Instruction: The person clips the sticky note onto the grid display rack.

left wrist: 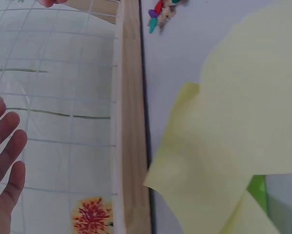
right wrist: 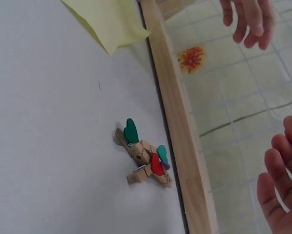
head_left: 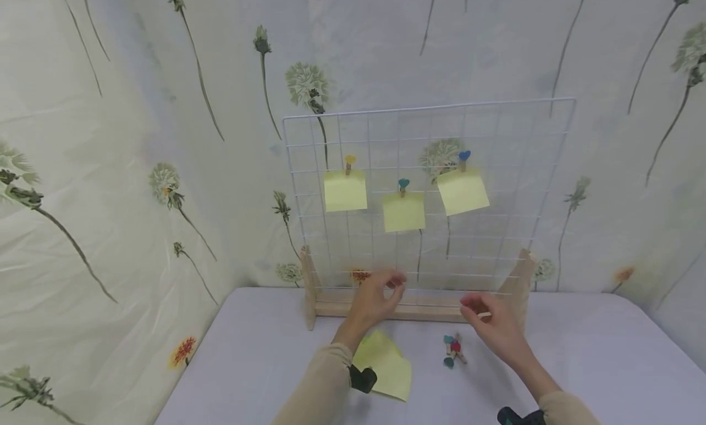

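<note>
Beyond your grip rises a white wire grid (head_left: 371,215) on a pale wooden stand (head_left: 430,313). Before it hover your left hand (head_left: 375,297) and right hand (head_left: 496,328), both empty, fingers loosely bent. Squarish yellow paper notes (head_left: 404,213) hang clipped above them; loose notes (head_left: 394,373) overlap below your left. Heart-topped wooden clothespins (head_left: 455,347) heap below your right: lift one singly, then squeeze it wide to straddle paper and wire.
</note>
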Demonstrator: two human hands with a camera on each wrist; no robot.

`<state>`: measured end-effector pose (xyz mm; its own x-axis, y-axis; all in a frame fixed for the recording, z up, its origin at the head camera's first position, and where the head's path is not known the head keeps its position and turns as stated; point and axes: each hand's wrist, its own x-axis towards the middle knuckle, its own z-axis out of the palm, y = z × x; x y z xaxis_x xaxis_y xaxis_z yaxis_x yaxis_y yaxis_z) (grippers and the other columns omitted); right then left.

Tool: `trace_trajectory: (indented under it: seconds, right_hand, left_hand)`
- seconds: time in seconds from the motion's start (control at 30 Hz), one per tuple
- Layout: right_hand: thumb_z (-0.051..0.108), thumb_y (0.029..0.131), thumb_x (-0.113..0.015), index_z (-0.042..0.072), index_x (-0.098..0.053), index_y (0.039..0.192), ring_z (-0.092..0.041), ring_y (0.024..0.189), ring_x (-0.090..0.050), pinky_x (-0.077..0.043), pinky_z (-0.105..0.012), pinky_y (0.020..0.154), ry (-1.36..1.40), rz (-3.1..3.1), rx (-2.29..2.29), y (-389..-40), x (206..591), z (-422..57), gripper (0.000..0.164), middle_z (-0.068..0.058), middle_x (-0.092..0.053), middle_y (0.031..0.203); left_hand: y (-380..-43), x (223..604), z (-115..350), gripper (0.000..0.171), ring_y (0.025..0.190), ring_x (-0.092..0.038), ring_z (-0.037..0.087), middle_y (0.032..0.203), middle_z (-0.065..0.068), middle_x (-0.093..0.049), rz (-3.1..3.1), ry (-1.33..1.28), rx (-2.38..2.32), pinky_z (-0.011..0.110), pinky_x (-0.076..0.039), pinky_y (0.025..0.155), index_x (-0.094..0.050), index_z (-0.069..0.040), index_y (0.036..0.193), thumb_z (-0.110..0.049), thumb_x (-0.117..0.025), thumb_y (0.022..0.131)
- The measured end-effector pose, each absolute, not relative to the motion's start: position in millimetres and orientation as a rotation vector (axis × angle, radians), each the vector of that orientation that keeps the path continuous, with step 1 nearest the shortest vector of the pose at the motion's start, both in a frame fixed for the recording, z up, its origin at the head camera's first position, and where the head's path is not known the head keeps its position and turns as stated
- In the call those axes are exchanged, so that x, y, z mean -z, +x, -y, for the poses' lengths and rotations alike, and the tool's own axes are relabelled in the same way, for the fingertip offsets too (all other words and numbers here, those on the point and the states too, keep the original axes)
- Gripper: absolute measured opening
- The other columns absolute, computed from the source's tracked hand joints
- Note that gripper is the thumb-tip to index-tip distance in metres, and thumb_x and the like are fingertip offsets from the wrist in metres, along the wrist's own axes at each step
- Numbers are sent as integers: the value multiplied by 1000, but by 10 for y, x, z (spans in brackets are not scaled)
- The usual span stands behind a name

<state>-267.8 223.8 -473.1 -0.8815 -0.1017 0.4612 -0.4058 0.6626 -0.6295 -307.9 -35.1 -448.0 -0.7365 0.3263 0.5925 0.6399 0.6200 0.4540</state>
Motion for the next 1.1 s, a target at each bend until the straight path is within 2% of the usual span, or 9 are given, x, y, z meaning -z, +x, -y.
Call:
trace_trajectory:
  seconds: [0.13,0.43,0.57,0.83,0.97,1.1]
  right_hand:
    - [22,92,-62,10,-63,104,0,84,-55,-48,-21,68,349,2534,-1078,-2679,4793,-2247,17,-1,-66,96]
    - [21,91,-63,9,-61,104,-1,87,-58,-49,-21,71,370,2594,-1193,-2740,5044,-2325,17,-4,-67,99]
    - [23,93,-60,7,-59,110,-5,89,-58,-49,-23,76,375,2672,-1287,-2768,5206,-2370,24,-6,-64,104]
    - [21,92,-61,4,-58,116,2,92,-55,-48,-20,80,420,2647,-1368,-2743,5454,-2425,29,-10,-64,107]
    - [26,93,-60,9,-58,121,-1,97,-54,-48,-20,83,404,2647,-1342,-2783,5489,-2407,33,-7,-63,111]
    - [33,94,-57,14,-57,125,-6,99,-54,-47,-22,82,349,2698,-1294,-2806,5517,-2408,37,-4,-60,116]
  left_hand:
    - [-3079,4599,402,15,88,-63,13,97,-2,-69,2426,-816,932,26,-51,80,-66,-12,105,-17,-59,92]
    - [-3065,4826,476,12,79,-57,2,91,-4,-68,2614,-932,997,14,-47,72,-68,-11,98,-14,-58,92]
    - [-3056,4932,514,13,79,-55,-1,90,-4,-67,2690,-991,1006,14,-47,72,-69,-12,99,-14,-58,92]
    - [-2968,5184,546,17,82,-54,0,94,-4,-66,2789,-1038,1153,14,-45,71,-68,-14,101,-10,-56,91]
    - [-2939,5298,565,16,85,-56,0,96,-2,-68,2751,-1047,1158,15,-46,76,-68,-15,101,-11,-58,90]
    - [-2928,5396,557,14,83,-54,-3,93,-8,-66,2737,-1033,1208,15,-45,76,-69,-17,102,-19,-60,91]
